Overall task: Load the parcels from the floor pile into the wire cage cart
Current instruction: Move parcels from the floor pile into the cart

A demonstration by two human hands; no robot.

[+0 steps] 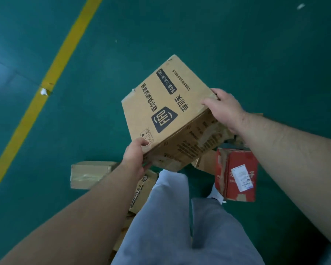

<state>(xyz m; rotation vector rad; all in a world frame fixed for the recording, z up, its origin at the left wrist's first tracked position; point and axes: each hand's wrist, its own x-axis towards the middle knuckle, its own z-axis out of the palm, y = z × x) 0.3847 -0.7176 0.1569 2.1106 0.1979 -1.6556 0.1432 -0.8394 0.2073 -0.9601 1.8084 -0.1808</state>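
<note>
Both hands, left [135, 153] and right [225, 109], grip opposite corners of the tilted printed carton [168, 109], lifted above the floor pile; a corner-only hold could let it slip or twist loose.

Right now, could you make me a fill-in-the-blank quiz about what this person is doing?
1. The printed box, gripped by the left hand and right hand, is made of ____.
2. The stripe on the green floor is ____.
3. The labelled parcel lying on the floor is ____.
Missing words: cardboard, yellow, red.
</note>
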